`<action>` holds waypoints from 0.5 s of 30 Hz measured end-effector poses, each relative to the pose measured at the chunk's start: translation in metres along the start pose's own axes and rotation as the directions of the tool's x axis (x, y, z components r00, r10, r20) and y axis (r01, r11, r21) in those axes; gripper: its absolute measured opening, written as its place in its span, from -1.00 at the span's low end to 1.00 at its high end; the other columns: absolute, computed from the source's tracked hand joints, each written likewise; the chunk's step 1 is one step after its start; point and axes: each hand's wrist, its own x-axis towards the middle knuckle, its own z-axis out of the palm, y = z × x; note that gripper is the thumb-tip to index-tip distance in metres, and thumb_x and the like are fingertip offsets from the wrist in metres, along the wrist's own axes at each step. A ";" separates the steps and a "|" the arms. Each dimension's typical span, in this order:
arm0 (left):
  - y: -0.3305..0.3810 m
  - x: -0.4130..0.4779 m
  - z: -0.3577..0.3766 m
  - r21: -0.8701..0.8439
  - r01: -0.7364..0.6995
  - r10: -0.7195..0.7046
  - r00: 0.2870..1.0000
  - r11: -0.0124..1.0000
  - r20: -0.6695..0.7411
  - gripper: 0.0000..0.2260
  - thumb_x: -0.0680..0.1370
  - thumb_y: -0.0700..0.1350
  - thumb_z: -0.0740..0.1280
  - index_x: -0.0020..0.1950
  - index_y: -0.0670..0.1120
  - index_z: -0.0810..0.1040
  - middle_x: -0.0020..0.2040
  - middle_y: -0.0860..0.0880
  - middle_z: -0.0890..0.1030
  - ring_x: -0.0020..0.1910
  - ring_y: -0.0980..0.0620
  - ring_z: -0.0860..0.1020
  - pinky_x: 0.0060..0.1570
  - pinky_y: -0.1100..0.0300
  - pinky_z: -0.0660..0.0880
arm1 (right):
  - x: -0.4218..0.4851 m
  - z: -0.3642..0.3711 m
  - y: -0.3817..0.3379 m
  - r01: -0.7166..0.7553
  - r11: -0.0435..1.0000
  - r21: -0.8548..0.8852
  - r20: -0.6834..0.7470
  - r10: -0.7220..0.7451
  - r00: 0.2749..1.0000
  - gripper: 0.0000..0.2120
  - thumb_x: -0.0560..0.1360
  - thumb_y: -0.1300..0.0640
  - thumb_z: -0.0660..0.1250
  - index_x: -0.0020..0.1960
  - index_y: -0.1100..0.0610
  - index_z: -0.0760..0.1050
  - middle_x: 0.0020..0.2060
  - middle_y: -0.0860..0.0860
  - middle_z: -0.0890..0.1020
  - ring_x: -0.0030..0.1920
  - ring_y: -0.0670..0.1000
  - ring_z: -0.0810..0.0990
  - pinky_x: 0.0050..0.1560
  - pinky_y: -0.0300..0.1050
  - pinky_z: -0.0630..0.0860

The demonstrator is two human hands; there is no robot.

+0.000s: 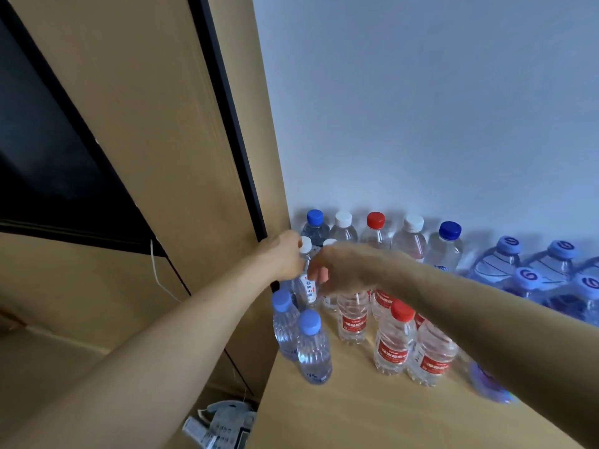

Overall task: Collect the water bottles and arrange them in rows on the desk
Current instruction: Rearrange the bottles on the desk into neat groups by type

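Observation:
Several small water bottles stand on the wooden desk by the wall. The back row shows a blue cap, a white cap, a red cap, another white cap and a dark blue cap. My left hand grips the neck of a white-capped, white-label bottle. Beside it, my right hand curls round a second white-capped bottle, whose body is mostly hidden. In front stand two light-blue-capped bottles and red-label bottles.
A shrink-wrapped pack of larger bottles with pale blue caps fills the desk's right rear. A blurred purple object lies under my right forearm. A tall wooden cabinet panel rises at the desk's left edge. Crumpled packaging lies on the floor below.

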 end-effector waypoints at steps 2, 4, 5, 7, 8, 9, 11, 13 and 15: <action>0.006 0.016 0.002 0.055 -0.017 0.018 1.000 0.998 -0.015 -0.77 0.54 -0.12 0.30 0.19 -0.09 0.46 0.11 -0.07 0.55 0.05 -0.11 0.54 -0.15 0.12 0.43 | 0.015 -0.007 0.017 -0.077 0.990 -0.120 -0.146 0.059 0.988 -0.70 0.52 0.15 0.26 0.23 -0.01 0.53 0.10 0.00 0.59 0.09 0.08 0.56 -0.04 -0.07 0.51; 0.010 0.033 0.007 0.102 -0.016 0.018 1.000 0.995 -0.017 -0.74 0.55 -0.13 0.28 0.24 -0.10 0.42 0.13 -0.09 0.53 0.06 -0.12 0.53 -0.13 0.10 0.43 | 0.031 -0.006 0.029 -0.139 0.973 -0.185 -0.195 0.102 0.975 -0.69 0.52 0.19 0.26 0.25 0.04 0.49 0.06 0.04 0.55 0.02 0.08 0.55 -0.18 -0.10 0.40; 0.011 0.040 0.011 0.119 -0.020 0.022 1.000 0.993 -0.010 -0.72 0.56 -0.14 0.27 0.26 -0.09 0.40 0.14 -0.09 0.53 0.06 -0.13 0.53 -0.12 0.09 0.44 | 0.038 -0.003 0.032 -0.156 0.969 -0.191 -0.188 0.120 0.975 -0.68 0.52 0.20 0.27 0.27 0.06 0.47 0.05 0.04 0.54 0.00 0.07 0.54 -0.20 -0.12 0.36; 0.013 0.053 0.020 0.152 -0.036 0.035 0.999 0.988 0.009 -0.71 0.55 -0.14 0.28 0.27 -0.06 0.41 0.15 -0.09 0.54 0.08 -0.13 0.54 -0.12 0.10 0.43 | 0.050 0.005 0.035 -0.170 0.969 -0.178 -0.162 0.141 0.977 -0.66 0.54 0.22 0.25 0.31 0.08 0.43 0.10 0.05 0.54 0.03 0.06 0.54 -0.17 -0.13 0.36; 0.013 0.059 0.024 0.163 -0.037 0.036 0.999 0.986 0.008 -0.73 0.54 -0.15 0.29 0.25 -0.06 0.44 0.14 -0.09 0.55 0.08 -0.13 0.54 -0.13 0.11 0.41 | 0.055 0.009 0.036 -0.174 0.970 -0.169 -0.159 0.147 0.976 -0.65 0.55 0.22 0.23 0.32 0.09 0.42 0.12 0.05 0.54 0.07 0.07 0.54 -0.13 -0.13 0.37; 0.013 0.062 0.028 0.168 -0.029 0.030 1.000 0.985 -0.004 -0.75 0.53 -0.15 0.30 0.21 -0.07 0.48 0.10 -0.09 0.56 0.06 -0.14 0.55 -0.15 0.12 0.40 | 0.059 0.012 0.037 -0.179 0.972 -0.155 -0.168 0.152 0.974 -0.65 0.55 0.22 0.23 0.32 0.09 0.42 0.12 0.06 0.55 0.09 0.08 0.54 -0.09 -0.11 0.37; 0.014 0.064 0.029 0.163 -0.004 0.010 0.999 0.987 -0.039 -0.80 0.51 -0.16 0.33 0.13 -0.08 0.55 0.04 -0.09 0.60 -0.02 -0.12 0.57 -0.19 0.13 0.39 | 0.060 0.013 0.038 -0.177 0.977 -0.123 -0.192 0.151 0.970 -0.67 0.54 0.23 0.24 0.30 0.09 0.46 0.10 0.06 0.57 0.07 0.08 0.55 -0.11 -0.12 0.37; 0.016 0.061 0.022 0.138 -0.012 0.019 0.999 0.990 -0.049 -0.82 0.50 -0.14 0.35 0.09 -0.09 0.58 0.03 -0.09 0.61 -0.02 -0.12 0.57 -0.20 0.15 0.38 | 0.054 0.008 0.040 -0.154 0.982 -0.107 -0.183 0.133 0.974 -0.67 0.53 0.23 0.25 0.28 0.06 0.49 0.08 0.04 0.58 0.02 0.06 0.55 -0.16 -0.15 0.36; 0.021 0.053 0.007 0.106 -0.026 0.035 0.996 0.994 -0.082 -0.82 0.51 -0.15 0.34 0.10 -0.10 0.58 0.06 -0.09 0.60 0.04 -0.13 0.57 -0.17 0.17 0.38 | 0.044 -0.004 0.041 -0.129 0.986 -0.107 -0.204 0.105 0.973 -0.67 0.52 0.23 0.25 0.26 0.03 0.50 0.09 0.05 0.59 0.04 0.08 0.55 -0.14 -0.13 0.39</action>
